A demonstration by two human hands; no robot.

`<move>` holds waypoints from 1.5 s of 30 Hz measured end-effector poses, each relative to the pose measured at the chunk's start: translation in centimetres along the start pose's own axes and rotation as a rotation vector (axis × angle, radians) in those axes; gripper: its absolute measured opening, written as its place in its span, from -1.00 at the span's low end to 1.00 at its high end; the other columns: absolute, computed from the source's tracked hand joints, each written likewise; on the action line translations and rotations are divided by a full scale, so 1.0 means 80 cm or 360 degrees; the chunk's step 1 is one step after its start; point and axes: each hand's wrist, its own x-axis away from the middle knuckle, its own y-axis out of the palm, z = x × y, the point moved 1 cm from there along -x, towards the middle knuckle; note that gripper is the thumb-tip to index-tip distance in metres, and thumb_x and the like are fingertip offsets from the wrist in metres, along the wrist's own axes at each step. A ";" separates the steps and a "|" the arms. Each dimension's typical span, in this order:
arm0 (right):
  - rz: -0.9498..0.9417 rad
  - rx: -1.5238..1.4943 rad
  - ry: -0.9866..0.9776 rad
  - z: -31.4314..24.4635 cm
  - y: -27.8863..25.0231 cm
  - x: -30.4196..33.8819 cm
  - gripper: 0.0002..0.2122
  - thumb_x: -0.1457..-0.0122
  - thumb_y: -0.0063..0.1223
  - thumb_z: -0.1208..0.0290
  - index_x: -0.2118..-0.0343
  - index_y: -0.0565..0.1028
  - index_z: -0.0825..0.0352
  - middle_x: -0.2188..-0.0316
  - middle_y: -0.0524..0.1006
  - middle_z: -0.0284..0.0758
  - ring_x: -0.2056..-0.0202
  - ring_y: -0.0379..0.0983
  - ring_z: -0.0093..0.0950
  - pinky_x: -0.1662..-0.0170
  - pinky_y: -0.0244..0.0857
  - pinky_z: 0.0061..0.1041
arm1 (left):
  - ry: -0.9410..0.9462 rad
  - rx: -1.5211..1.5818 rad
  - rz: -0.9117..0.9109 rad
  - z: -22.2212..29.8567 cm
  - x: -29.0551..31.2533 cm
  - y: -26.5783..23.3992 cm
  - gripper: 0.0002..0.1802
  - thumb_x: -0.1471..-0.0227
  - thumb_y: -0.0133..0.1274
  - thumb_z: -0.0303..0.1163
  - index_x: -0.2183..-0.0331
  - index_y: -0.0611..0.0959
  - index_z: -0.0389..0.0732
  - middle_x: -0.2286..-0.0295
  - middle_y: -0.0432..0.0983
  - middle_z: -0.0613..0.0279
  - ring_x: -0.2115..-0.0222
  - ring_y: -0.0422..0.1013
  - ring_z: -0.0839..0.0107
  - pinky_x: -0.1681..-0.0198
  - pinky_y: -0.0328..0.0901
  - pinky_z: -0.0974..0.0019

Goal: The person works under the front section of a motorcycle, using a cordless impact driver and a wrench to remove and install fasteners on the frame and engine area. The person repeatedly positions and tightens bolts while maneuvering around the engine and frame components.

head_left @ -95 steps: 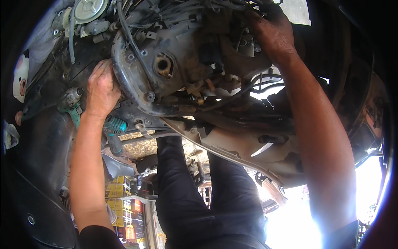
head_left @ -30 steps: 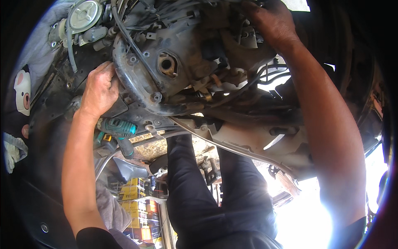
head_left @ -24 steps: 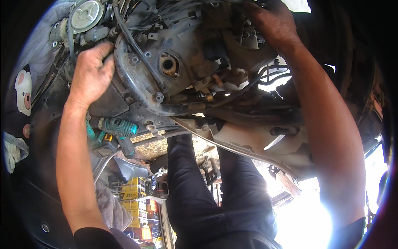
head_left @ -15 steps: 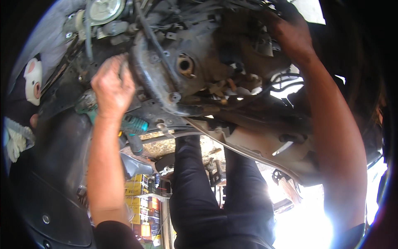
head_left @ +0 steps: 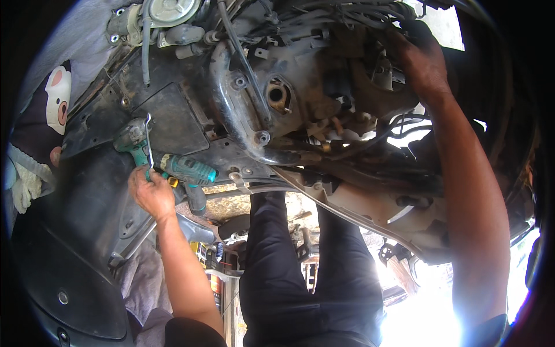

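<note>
My left hand [head_left: 151,194] is closed on the lower end of a thin silver wrench [head_left: 150,144], which points away from me. The wrench lies over a teal impact driver [head_left: 185,169] with a dark handle, resting on the scooter's dark floor section. At the far right, my right hand [head_left: 417,63] reaches in among dark cables and engine parts. Its fingers are in shadow and mostly hidden, so what they touch cannot be made out. Between my hands lie the exposed engine area, a curved black frame tube [head_left: 222,104] and a round metal port [head_left: 277,94].
A round silver cap [head_left: 173,8] sits at the far left, near a dark cloth [head_left: 43,115] with a cartoon animal face. Pale gloves [head_left: 28,188] lie at the left edge. A black seat-like panel [head_left: 63,277] fills the lower left. A long body panel [head_left: 358,214] crosses above my legs.
My left hand has come nearer and down from beside the frame tube to the impact driver, and the wrench now shows in it. The view has shifted slightly; my right hand stays among the cables.
</note>
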 end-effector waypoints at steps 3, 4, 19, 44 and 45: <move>0.0028 0.0058 -0.0029 -0.007 0.001 0.002 -0.53 -0.16 0.18 0.19 -0.02 0.43 0.43 0.15 0.57 -0.18 0.16 0.50 -0.48 0.10 0.37 -0.53 | -0.0088 0.0200 0.0017 0.042 -0.019 0.000 -0.78 0.01 0.14 -0.47 0.25 0.64 -0.32 0.32 0.57 -0.05 0.27 0.49 0.02 0.14 0.35 0.09; 0.0055 0.0055 -0.0038 -0.010 0.002 0.003 -0.53 -0.16 0.18 0.18 -0.02 0.43 0.43 0.16 0.57 -0.18 0.17 0.50 -0.49 0.10 0.37 -0.54 | -0.0189 0.0337 -0.0045 0.061 -0.031 0.002 -0.76 0.00 0.14 -0.45 0.24 0.64 -0.33 0.31 0.58 -0.06 0.27 0.50 0.05 0.14 0.35 0.10; 0.0173 -0.0550 0.0239 -0.032 0.016 0.017 -0.57 -0.11 0.18 0.41 -0.03 0.37 0.43 0.11 0.50 -0.16 0.10 0.45 -0.36 0.04 0.35 -0.41 | -0.0718 0.2041 -0.1616 0.226 -0.167 0.084 -0.49 -0.13 0.09 -0.07 0.08 0.61 -0.32 0.23 0.59 0.13 0.27 0.46 0.38 0.14 0.34 0.29; -0.0643 0.1101 -0.1039 -0.123 0.120 0.073 -0.58 -0.05 0.14 0.43 -0.01 0.42 0.34 0.07 0.44 -0.05 0.05 0.41 -0.05 0.00 0.37 -0.20 | -0.0555 0.2074 -0.1546 0.208 -0.166 0.093 -0.59 -0.04 0.11 -0.27 0.11 0.62 -0.32 0.26 0.61 0.08 0.27 0.46 0.37 0.12 0.31 0.28; -0.0666 0.1090 -0.1025 -0.121 0.126 0.071 -0.58 -0.05 0.14 0.43 -0.02 0.42 0.34 0.07 0.44 -0.05 0.05 0.41 -0.05 0.00 0.37 -0.20 | -0.0542 0.2188 -0.1470 0.212 -0.163 0.095 -0.61 -0.04 0.08 -0.29 0.12 0.61 -0.33 0.27 0.61 0.05 0.27 0.46 0.35 0.13 0.31 0.27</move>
